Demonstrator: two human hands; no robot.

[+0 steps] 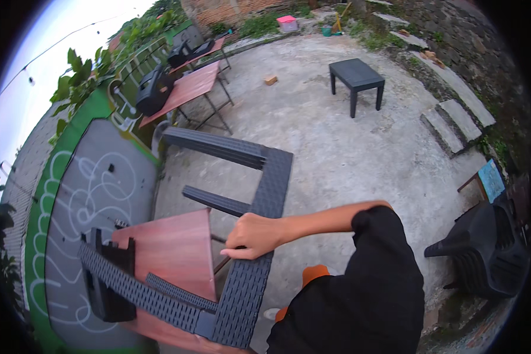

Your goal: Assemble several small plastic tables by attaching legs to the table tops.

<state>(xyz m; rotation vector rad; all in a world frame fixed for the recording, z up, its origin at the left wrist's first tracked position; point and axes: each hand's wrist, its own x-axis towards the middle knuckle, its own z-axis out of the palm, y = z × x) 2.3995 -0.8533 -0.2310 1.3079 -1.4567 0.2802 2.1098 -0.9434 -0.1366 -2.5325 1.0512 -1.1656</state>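
My right hand (252, 236) is closed on the middle of the rim of a small black woven-pattern plastic table (274, 183). The table is tipped on its side, its legs pointing left. At its lower end, a skin-coloured patch shows along the bottom edge; I cannot tell whether it is my left hand. Behind the lower legs stands a reddish folding table (177, 248) with a black bulky object (109, 289) on it, partly hidden by a leg.
A dark low table (357, 74) stands upright on the concrete floor (336, 153), near a small brown block (271, 80). Stacked black plastic chairs (484, 251) are at the right, below concrete steps (451, 127). More reddish tables (194, 85) line the painted grey-green wall (94, 194).
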